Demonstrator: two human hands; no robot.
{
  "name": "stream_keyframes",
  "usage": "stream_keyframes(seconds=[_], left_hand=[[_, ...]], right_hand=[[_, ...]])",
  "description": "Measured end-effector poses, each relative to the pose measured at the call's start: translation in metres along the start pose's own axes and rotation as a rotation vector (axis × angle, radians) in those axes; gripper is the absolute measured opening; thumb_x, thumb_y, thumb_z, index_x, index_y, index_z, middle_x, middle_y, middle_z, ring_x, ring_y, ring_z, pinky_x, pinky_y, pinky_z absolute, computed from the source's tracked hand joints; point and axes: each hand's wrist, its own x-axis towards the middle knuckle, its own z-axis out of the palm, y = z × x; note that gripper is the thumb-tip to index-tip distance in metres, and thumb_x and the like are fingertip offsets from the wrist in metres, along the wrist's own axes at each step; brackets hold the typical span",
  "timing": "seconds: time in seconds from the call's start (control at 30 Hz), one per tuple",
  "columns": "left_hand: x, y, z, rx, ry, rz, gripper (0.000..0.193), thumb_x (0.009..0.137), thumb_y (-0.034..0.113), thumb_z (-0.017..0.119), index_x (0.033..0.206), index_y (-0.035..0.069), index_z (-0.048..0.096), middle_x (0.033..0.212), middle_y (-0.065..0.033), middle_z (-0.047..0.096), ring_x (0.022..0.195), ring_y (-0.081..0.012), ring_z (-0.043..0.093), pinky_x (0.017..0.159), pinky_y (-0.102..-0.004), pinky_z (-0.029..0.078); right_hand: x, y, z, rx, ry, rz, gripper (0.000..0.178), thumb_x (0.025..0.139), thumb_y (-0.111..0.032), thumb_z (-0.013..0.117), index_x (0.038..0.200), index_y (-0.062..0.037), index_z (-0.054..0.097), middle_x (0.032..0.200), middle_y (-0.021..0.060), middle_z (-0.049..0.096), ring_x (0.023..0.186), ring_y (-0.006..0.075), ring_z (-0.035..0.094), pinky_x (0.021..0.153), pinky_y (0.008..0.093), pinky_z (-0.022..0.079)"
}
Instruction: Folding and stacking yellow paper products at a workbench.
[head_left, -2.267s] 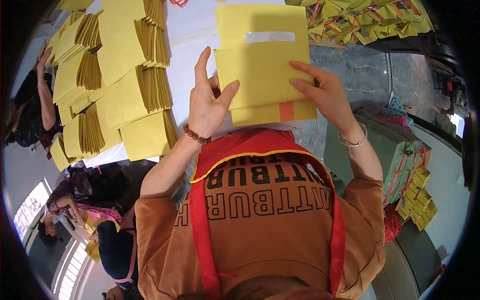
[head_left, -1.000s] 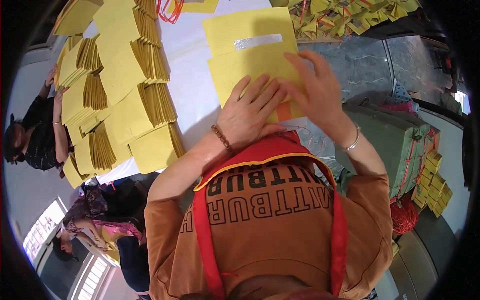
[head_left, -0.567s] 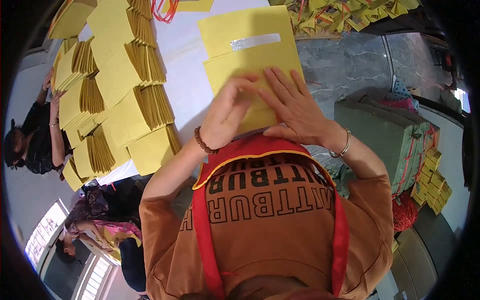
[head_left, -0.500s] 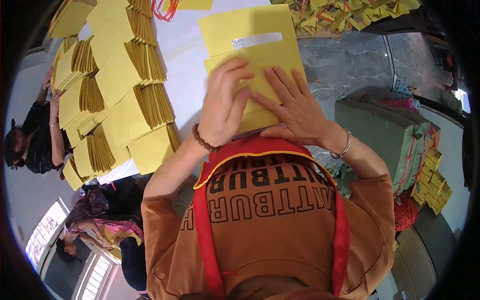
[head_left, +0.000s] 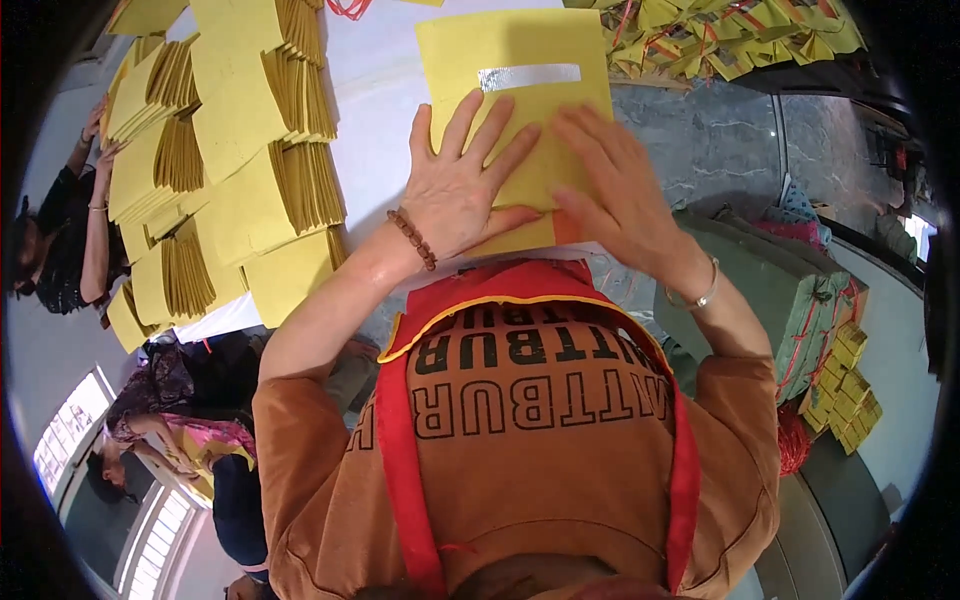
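Yellow paper [head_left: 515,40] with a silver foil strip [head_left: 530,77] across it lies on the table right in front of me. My left hand [head_left: 450,200] rests flat on its left side, fingers spread and the thumb pointing right. Over the right side is my right hand [head_left: 630,200], its fingers stretched out and slightly smeared by motion; whether it touches the paper I cannot tell. A small orange patch [head_left: 570,228] shows at the paper's near right corner, below that hand. Neither hand grips anything.
Overlapping stacks of folded yellow paper [head_left: 230,115] cover the left of the white tabletop [head_left: 370,110]. Yellow folded pieces with red strings [head_left: 730,40] are heaped at far right. A green-wrapped bale [head_left: 740,290] stands at right. Another person's arms [head_left: 97,200] reach in at left.
My left hand has gone from curled and raised to spread flat on the paper. My right hand has shifted toward the paper's right edge, uncovering the orange patch.
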Motion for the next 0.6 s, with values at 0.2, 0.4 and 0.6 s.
stream_keyframes(seconds=[0.2, 0.4, 0.6], left_hand=[[-0.001, 0.000, 0.001, -0.029, 0.007, 0.001, 0.081, 0.073, 0.058, 0.061, 0.136, 0.014, 0.039, 0.142, -0.0125, 0.031, 0.134, -0.0341, 0.022, 0.102, -0.0602, 0.014], [-0.002, 0.000, -0.001, -0.097, 0.108, 0.027, 0.083, 0.072, 0.056, 0.063, 0.133, 0.004, 0.039, 0.139, -0.0163, 0.034, 0.131, -0.0345, 0.026, 0.103, -0.0554, 0.014], [-0.002, 0.010, -0.006, 0.037, 0.065, 0.139, 0.066, 0.075, 0.043, 0.063, 0.123, 0.001, 0.048, 0.117, -0.0183, 0.050, 0.110, -0.0317, 0.046, 0.090, -0.0416, 0.037]], right_hand=[[0.008, 0.013, 0.017, -0.403, 0.095, -0.019, 0.066, 0.086, -0.051, 0.049, 0.136, -0.0097, 0.037, 0.147, 0.0117, 0.026, 0.136, 0.0289, 0.022, 0.106, 0.0567, 0.016], [0.008, 0.019, 0.019, -0.384, 0.075, 0.006, 0.068, 0.087, -0.053, 0.048, 0.139, -0.0113, 0.034, 0.148, 0.0122, 0.023, 0.138, 0.0288, 0.019, 0.105, 0.0584, 0.017], [0.012, 0.030, 0.019, -0.265, 0.026, -0.020, 0.067, 0.089, -0.048, 0.047, 0.142, -0.0117, 0.028, 0.150, 0.0114, 0.018, 0.139, 0.0292, 0.015, 0.109, 0.0525, 0.013]])
